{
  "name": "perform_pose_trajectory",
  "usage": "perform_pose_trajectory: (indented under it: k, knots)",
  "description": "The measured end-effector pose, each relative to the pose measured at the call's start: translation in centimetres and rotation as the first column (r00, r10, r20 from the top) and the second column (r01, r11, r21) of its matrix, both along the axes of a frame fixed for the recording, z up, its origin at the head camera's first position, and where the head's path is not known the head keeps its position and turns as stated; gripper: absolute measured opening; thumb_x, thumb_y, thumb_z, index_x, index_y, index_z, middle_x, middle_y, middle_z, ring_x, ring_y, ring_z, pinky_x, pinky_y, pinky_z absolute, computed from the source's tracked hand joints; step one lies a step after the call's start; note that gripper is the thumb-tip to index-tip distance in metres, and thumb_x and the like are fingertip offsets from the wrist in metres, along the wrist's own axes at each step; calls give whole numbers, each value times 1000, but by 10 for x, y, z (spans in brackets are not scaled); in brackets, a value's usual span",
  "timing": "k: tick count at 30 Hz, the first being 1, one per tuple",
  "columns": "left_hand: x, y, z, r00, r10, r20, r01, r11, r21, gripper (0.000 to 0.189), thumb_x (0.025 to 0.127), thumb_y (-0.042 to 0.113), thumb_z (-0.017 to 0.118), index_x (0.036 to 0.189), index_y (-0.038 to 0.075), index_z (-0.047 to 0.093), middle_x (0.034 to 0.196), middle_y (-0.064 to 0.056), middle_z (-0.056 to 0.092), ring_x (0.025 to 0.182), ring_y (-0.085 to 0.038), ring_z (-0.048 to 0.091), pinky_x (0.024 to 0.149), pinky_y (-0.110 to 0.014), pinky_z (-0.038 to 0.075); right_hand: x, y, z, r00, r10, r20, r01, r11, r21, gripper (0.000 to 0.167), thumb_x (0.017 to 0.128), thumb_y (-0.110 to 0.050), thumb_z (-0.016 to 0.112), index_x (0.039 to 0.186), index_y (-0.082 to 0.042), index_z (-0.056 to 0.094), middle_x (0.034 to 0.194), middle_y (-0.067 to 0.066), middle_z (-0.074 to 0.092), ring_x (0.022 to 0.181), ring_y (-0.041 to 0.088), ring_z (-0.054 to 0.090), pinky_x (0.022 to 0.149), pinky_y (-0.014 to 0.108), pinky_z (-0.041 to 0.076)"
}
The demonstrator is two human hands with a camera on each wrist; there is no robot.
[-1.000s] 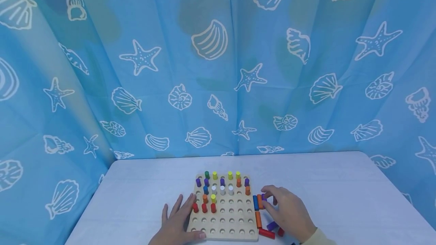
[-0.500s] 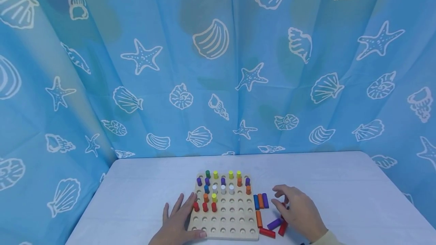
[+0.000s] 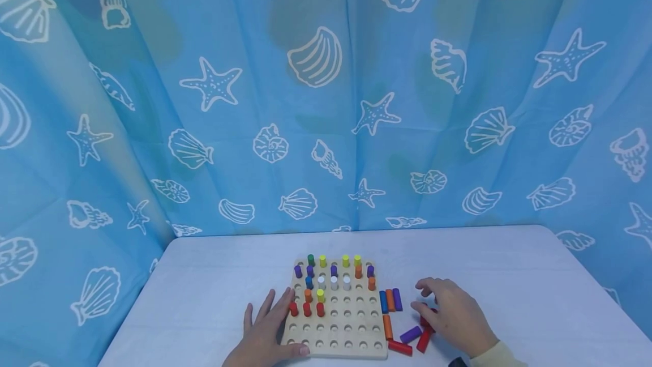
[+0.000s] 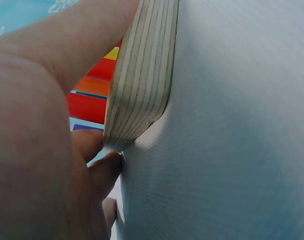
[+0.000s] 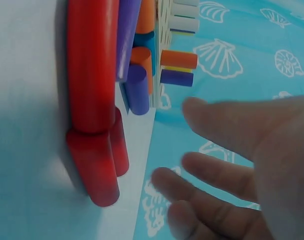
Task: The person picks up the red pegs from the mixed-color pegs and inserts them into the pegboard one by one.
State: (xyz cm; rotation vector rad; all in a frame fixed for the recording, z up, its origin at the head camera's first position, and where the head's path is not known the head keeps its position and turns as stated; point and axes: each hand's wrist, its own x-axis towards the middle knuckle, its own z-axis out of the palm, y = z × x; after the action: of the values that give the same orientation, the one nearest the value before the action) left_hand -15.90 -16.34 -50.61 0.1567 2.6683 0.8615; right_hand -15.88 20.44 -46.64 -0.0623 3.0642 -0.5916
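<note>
A wooden pegboard [image 3: 359, 330] lies on the table, with coloured pegs standing in its far and left holes. At its left side, my left hand [image 3: 262, 333] rests with fingers spread along the edge and the thumb over the near left corner. The board's layered side [image 4: 144, 65] shows beside that hand in the left wrist view. My right hand [image 3: 455, 316] hovers over several red pegs [image 3: 424, 341], thumb and fingers apart and holding nothing. From the right wrist, the red pegs [image 5: 91, 65] lie on the table, apart from the fingertips [image 5: 164, 180].
Right of the board, a blue peg [image 3: 384, 302], an orange peg [image 3: 390, 300] and a purple peg [image 3: 397, 299] lie side by side. Nearer are another orange peg [image 3: 387, 327], a purple peg [image 3: 410, 334] and a red peg [image 3: 400, 348]. A shell-patterned curtain [image 3: 326, 129] hangs behind.
My right hand has let go of the purple peg beside the orange one and moved right, to above the red pegs. The left hand stays in place on the board.
</note>
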Motion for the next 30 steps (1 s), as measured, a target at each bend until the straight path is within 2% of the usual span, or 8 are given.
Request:
perform_pose_trajectory:
  k: [14, 30]
  knots:
    - [0, 0, -1, 1000, 5, -6, -5, 1000, -7, 123, 64, 71, 80, 160, 14, 29, 161, -14, 33, 152, -44, 6, 111, -73, -13, -5, 7, -5, 988, 47, 146, -56, 997, 58, 43, 77, -36, 87, 108, -12, 70, 83, -2, 61, 75, 12, 57, 81, 44, 60]
    - [0, 1, 1, 1000, -4, -19, 4, 1000, -11, 121, 65, 71, 80, 159, 13, 31, 161, -14, 34, 152, -45, 7, 111, -74, -13, -4, 8, -9, 984, 60, 169, -67, 997, 35, 43, 77, -38, 87, 106, -13, 69, 83, -4, 59, 76, 10, 57, 82, 43, 59]
